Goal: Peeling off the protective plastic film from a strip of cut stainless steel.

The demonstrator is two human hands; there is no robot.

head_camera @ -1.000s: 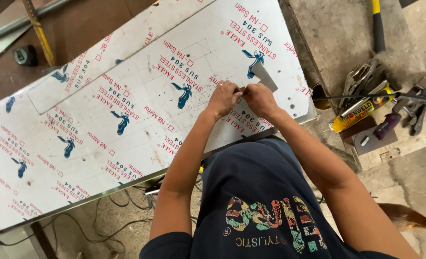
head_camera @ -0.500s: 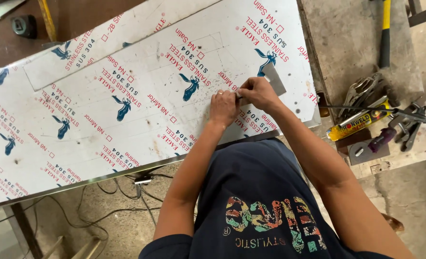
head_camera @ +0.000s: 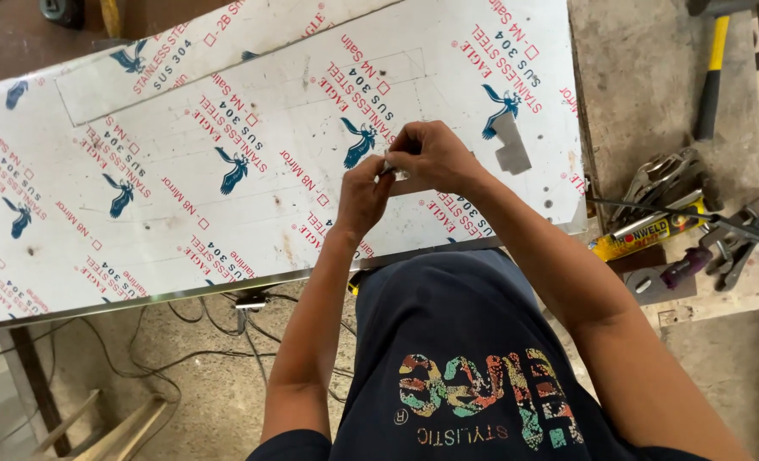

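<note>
Both my hands meet over a large steel sheet (head_camera: 226, 230) covered in white protective film with blue bird marks and red print. My left hand (head_camera: 361, 195) and my right hand (head_camera: 437, 156) pinch a small shiny metal piece (head_camera: 395, 172) between their fingertips, just above the sheet. What the piece is exactly is too small to tell. A small flat grey metal offcut (head_camera: 511, 143) lies on the film to the right of my right hand.
On the concrete bench (head_camera: 644, 77) at the right lie a yellow-handled hammer (head_camera: 711, 81), locking pliers (head_camera: 663, 177), a yellow tube (head_camera: 648, 232) and several small tools (head_camera: 729, 243). Cables (head_camera: 226, 333) hang below the sheet's near edge, above the floor.
My hands have stayed together on the small piece and drifted a little left, away from the grey offcut. The view has shifted over the sheet.
</note>
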